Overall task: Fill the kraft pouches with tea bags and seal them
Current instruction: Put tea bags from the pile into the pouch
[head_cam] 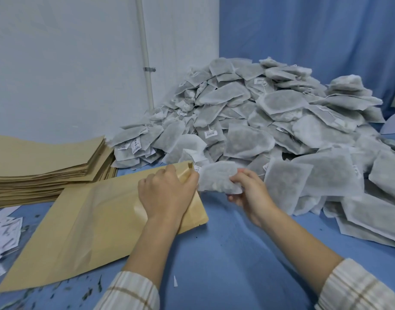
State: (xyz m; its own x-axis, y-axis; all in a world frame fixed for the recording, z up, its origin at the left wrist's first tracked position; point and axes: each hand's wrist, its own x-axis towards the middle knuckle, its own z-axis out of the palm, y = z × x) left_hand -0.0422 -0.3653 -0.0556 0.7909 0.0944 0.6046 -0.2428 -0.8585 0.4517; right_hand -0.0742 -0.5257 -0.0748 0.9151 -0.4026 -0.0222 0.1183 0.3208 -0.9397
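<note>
My left hand (pixel 167 193) at frame centre, fingers pinching open mouth of kraft pouch (pixel 96 222) lying flat on bench (pixel 225 253), lower left. My right hand (pixel 250 193) just beside it, fingers curled round tea bag (pixel 216 180), nose touching pouch mouth. Tea bag looks light, soft, tear-prone: hold by sealed edge, no squeezing. Pouch looks stiff, creasable: keep hold at lip. Tea bag pile (pixel 270 121) upper right; spare pouch stack (pixel 44 166) far left.
</note>
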